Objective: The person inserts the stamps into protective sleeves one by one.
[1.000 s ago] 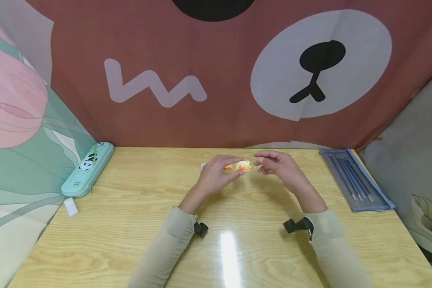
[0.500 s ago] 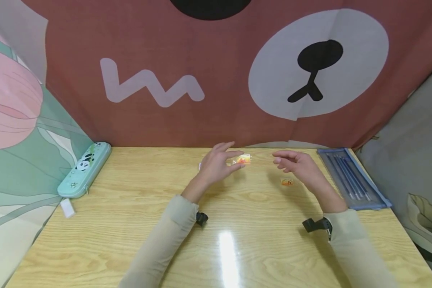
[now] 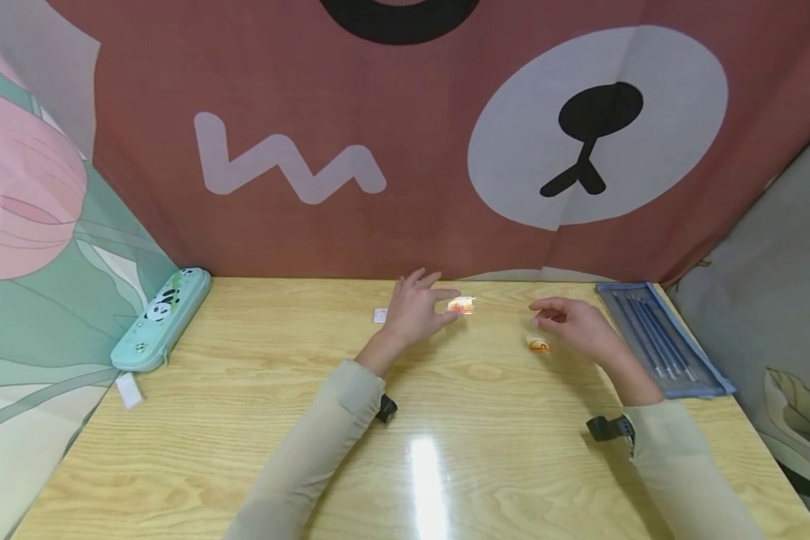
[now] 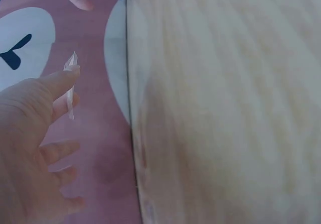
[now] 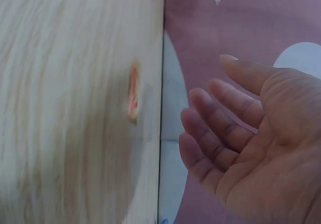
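In the head view my left hand [image 3: 415, 309] is raised above the table near its back edge. Its thumb and index finger pinch a small wrapper [image 3: 461, 305] with orange and yellow print. The left wrist view shows this wrapper [image 4: 71, 86] edge-on, thin and see-through, the other fingers spread. My right hand [image 3: 574, 322] hovers to the right, its fingers loosely bent and holding nothing, as the palm in the right wrist view confirms. Below it, a small orange-printed piece [image 3: 538, 344] lies on the table; the right wrist view shows that piece [image 5: 134, 93] blurred.
A small whitish piece [image 3: 381, 315] lies left of my left hand. At the far left is a mint pencil case [image 3: 155, 322] with a panda and a white tag [image 3: 129, 390]. A blue mesh pouch [image 3: 664, 341] with several pens lies right. A printed cloth [image 3: 351, 232] hangs behind.
The right hand has moved right, away from the left hand. An orange-printed piece now lies below it. Less of the printed thing shows in the left hand, which still pinches the wrapper.
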Tool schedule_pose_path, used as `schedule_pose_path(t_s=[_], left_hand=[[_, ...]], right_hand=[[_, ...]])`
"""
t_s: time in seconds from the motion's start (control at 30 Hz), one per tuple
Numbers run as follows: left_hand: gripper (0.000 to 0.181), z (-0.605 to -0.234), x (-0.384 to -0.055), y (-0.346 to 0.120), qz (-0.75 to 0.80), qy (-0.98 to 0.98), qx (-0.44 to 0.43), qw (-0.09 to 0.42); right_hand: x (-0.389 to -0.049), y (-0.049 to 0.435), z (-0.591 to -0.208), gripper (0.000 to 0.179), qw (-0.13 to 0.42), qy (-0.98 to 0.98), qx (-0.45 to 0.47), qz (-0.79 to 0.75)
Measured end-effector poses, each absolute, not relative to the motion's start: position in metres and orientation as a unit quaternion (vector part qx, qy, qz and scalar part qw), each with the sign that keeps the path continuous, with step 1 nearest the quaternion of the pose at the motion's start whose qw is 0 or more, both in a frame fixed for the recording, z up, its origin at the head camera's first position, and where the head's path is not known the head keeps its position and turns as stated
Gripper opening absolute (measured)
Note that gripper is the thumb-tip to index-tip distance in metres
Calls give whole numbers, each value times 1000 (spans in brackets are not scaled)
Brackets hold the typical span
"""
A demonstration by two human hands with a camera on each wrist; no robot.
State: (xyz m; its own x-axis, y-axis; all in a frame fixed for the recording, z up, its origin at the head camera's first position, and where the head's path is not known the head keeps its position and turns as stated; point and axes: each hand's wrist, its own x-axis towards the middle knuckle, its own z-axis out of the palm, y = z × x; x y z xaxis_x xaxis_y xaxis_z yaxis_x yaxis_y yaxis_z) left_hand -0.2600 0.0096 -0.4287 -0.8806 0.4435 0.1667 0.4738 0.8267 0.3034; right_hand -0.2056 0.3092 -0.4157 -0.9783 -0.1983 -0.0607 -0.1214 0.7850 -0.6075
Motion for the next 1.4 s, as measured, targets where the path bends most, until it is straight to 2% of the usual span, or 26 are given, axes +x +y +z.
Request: schedule_pose_path(t_s=[0.3, 0.67, 1.07, 1.4], left_hand=[[41, -439, -265, 9, -173, -964, -200, 17], [40, -444, -274, 14, -156, -971, -180, 12], [43, -448, -277, 23, -134, -975, -172, -29], [43, -452, -278, 24, -112, -977, -171, -64]], right_hand=[[-206, 320, -426, 57, 78, 958, -99, -257], [-203, 336, -438, 53, 109, 958, -126, -235], [-207, 334, -441, 42, 95, 963, -153, -200], [-207, 330, -439, 35, 100, 965, -133, -201]])
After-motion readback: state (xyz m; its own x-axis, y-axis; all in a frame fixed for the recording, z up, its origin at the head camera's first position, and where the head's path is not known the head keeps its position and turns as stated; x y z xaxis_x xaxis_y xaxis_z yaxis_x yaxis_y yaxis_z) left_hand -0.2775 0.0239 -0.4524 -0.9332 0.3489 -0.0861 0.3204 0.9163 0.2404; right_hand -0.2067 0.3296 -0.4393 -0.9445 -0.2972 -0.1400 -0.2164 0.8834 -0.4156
